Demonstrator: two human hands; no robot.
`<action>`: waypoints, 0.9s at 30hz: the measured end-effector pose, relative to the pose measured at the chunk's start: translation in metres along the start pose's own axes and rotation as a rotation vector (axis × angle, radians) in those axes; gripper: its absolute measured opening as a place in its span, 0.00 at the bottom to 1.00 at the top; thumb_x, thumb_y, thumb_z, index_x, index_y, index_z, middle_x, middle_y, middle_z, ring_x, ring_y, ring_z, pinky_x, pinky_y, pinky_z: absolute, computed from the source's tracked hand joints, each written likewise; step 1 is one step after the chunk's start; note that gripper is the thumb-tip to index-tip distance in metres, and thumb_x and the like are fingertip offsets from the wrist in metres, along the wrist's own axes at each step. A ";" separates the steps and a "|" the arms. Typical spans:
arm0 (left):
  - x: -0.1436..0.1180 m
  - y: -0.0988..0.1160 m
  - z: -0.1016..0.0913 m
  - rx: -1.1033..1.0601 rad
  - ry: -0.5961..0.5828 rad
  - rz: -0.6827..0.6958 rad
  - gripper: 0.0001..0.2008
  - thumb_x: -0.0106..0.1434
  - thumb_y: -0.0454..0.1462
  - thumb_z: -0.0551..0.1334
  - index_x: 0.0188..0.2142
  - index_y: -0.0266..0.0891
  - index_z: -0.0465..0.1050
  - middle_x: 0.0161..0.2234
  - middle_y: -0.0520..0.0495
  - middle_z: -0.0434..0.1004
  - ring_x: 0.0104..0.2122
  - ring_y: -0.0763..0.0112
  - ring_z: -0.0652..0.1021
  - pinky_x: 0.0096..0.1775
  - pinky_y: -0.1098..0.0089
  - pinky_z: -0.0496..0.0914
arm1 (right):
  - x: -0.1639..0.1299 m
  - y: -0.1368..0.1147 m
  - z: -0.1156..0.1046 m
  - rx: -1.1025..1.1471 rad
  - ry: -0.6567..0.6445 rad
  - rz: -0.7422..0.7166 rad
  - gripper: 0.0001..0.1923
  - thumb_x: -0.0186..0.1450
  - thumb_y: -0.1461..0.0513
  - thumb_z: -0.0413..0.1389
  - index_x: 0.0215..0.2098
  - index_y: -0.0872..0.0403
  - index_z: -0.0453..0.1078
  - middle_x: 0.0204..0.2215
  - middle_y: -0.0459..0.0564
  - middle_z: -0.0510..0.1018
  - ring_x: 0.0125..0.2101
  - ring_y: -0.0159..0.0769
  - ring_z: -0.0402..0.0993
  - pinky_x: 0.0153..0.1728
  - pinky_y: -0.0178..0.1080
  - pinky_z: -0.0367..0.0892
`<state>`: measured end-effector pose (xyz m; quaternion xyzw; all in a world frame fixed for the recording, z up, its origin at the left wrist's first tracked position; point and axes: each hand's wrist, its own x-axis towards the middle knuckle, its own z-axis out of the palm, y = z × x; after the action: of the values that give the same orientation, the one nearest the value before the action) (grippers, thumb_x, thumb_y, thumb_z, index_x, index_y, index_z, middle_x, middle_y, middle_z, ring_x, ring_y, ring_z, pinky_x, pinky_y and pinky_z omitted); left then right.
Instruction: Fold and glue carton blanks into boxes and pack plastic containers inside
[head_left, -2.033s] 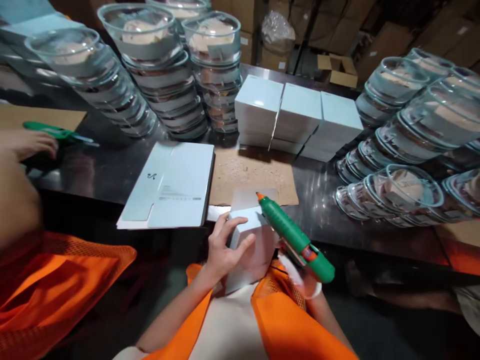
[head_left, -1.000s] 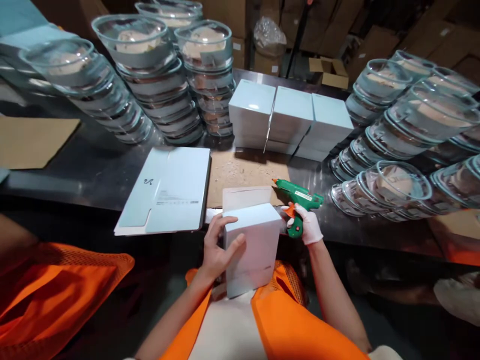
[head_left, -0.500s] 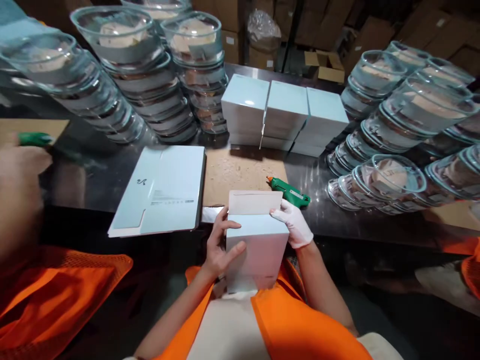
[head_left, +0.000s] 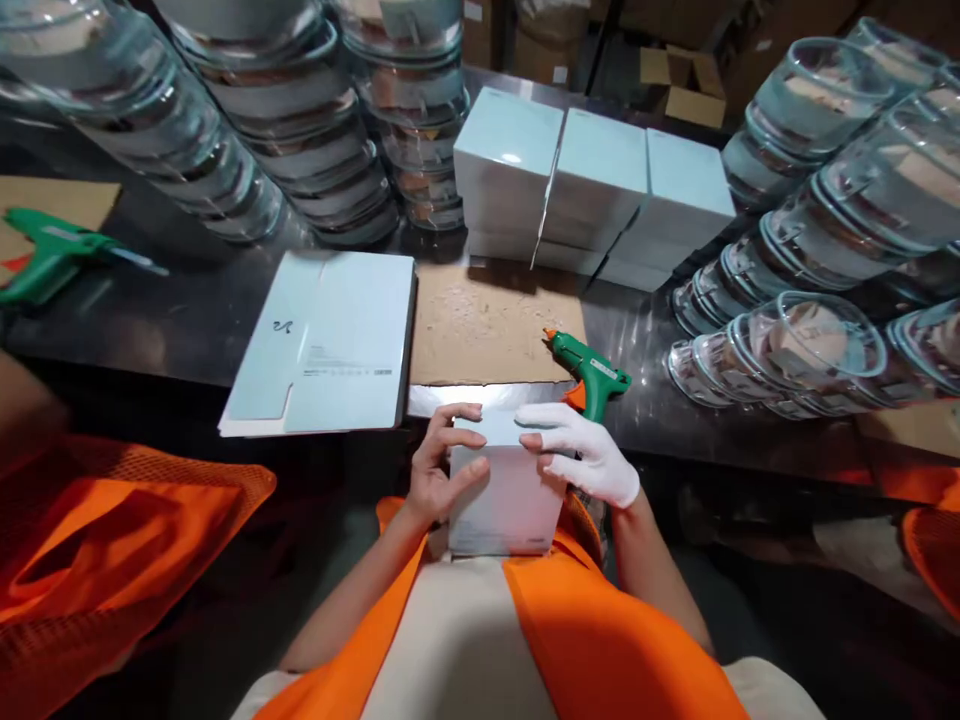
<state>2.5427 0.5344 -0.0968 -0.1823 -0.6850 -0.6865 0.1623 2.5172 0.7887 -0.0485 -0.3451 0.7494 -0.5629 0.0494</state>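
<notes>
A pale blue-white carton box (head_left: 508,500) rests against my body at the table's near edge. My bare left hand (head_left: 437,470) grips its left side, fingers over the top. My right hand (head_left: 583,455), in a white glove, presses flat on the box's folded top flap. A green glue gun (head_left: 592,368) with an orange tip lies on the table just beyond my right hand, at the edge of a brown cardboard mat (head_left: 487,325).
A stack of flat unfolded cartons (head_left: 322,345) lies left of the mat. Finished boxes (head_left: 592,185) stand behind it. Stacks of glass bowls (head_left: 300,130) fill the back left, with more bowls (head_left: 810,250) on the right. A second green glue gun (head_left: 52,255) and a person in orange (head_left: 90,540) are at left.
My right hand set the glue gun down on the table, then came onto the box. The box's raised top flap is now folded down under both hands.
</notes>
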 end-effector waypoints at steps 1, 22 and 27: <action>0.000 0.001 0.001 -0.002 -0.008 0.010 0.06 0.68 0.39 0.70 0.44 0.45 0.80 0.51 0.42 0.79 0.56 0.55 0.80 0.59 0.50 0.73 | 0.000 0.001 0.003 0.024 -0.002 0.022 0.15 0.75 0.57 0.61 0.58 0.44 0.81 0.61 0.54 0.81 0.65 0.42 0.74 0.68 0.50 0.66; 0.017 0.009 0.000 0.176 0.282 -0.458 0.22 0.62 0.51 0.73 0.52 0.46 0.84 0.51 0.48 0.76 0.53 0.63 0.77 0.58 0.65 0.71 | -0.073 -0.013 0.036 0.203 0.694 0.743 0.29 0.58 0.36 0.63 0.27 0.52 0.72 0.23 0.51 0.76 0.23 0.36 0.66 0.27 0.41 0.69; 0.008 0.019 -0.045 0.584 0.078 -0.234 0.20 0.62 0.53 0.72 0.53 0.59 0.85 0.45 0.47 0.80 0.49 0.50 0.78 0.64 0.43 0.67 | -0.073 -0.039 -0.015 0.100 0.498 0.608 0.23 0.59 0.44 0.66 0.24 0.52 0.71 0.18 0.44 0.69 0.21 0.31 0.60 0.23 0.36 0.59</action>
<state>2.5432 0.4895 -0.0764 -0.0216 -0.8627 -0.4813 0.1537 2.5831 0.8379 -0.0319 0.0426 0.7781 -0.6249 0.0472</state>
